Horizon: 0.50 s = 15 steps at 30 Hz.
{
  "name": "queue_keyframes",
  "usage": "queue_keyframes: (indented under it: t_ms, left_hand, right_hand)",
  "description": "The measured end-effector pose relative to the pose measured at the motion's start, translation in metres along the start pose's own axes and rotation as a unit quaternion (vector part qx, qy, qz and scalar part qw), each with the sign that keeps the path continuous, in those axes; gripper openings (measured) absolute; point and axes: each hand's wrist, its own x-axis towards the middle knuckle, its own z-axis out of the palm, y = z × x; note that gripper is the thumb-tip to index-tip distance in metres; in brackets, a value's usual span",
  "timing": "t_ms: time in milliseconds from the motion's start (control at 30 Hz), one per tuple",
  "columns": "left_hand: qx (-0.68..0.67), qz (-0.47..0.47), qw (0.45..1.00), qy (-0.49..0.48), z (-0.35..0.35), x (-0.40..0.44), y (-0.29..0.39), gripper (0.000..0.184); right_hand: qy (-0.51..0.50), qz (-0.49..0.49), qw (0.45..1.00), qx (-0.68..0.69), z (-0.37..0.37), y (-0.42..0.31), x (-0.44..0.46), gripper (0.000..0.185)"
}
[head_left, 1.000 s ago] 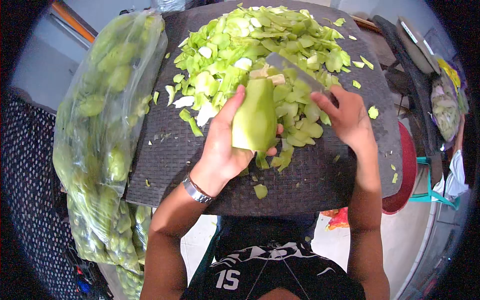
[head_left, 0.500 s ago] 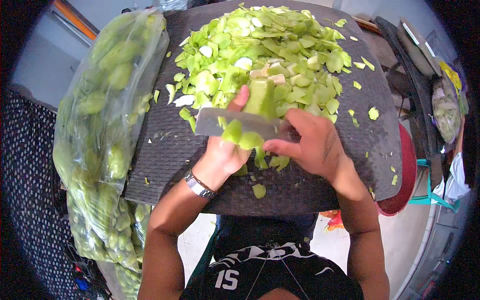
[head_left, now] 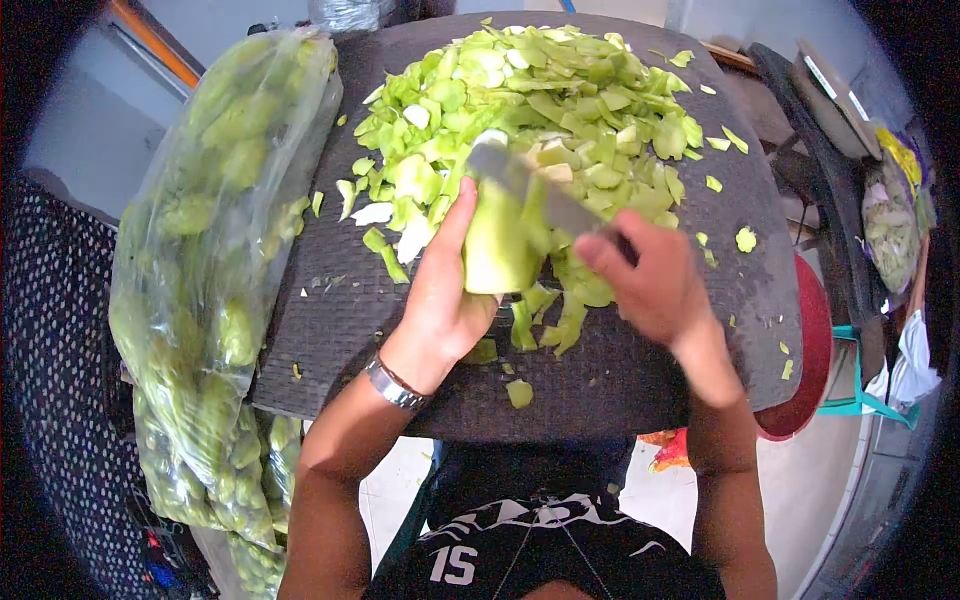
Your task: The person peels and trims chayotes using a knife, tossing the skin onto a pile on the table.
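My left hand (head_left: pixel 445 305) holds a partly peeled, pale green vegetable (head_left: pixel 492 250) that looks like a chayote, upright with its thumb along the side. My right hand (head_left: pixel 655 275) is closed around the handle of a broad-bladed knife (head_left: pixel 570 212). The blade is blurred by motion and slants across the upper right side of the vegetable; whether its edge touches cannot be made out. Below and right of the vegetable hang or lie fresh peel strips (head_left: pixel 562 320). Behind both hands rises a large heap of green peelings (head_left: pixel 540 90).
The dark woven-textured table (head_left: pixel 330 340) has scraps scattered over it. Along its left side stands a long clear plastic bag (head_left: pixel 190 220) full of green vegetables. A red round edge (head_left: pixel 805 350) and a teal frame (head_left: pixel 850 370) are at the right.
The knife has swung from lying level across the vegetable to slanting up behind it. My right hand has shifted right and slightly down. The held vegetable shows more of its near end.
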Motion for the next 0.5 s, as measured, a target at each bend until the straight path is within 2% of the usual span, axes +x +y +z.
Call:
queue_keyframes:
  t_ms: [67,167,333,500]
  left_hand:
    - [0.006,-0.004,1.000,-0.018,-0.013,0.004,0.000,0.057]
    - [-0.002,-0.037,0.999,-0.034,-0.016,0.002,0.002,0.055]
    - [-0.023,-0.062,0.997,-0.034,-0.013,-0.005,0.001,0.053]
    - [-0.071,-0.061,0.990,-0.105,-0.014,-0.004,0.002,0.051]
  right_hand:
    - [-0.044,-0.063,0.997,-0.012,0.011,-0.014,-0.009,0.059]
    - [-0.029,-0.165,0.986,-0.014,0.026,-0.023,-0.019,0.058]
    - [0.002,-0.185,0.982,-0.028,0.034,-0.020,-0.020,0.060]
    - [-0.003,-0.176,0.981,-0.080,0.031,-0.022,-0.021,0.061]
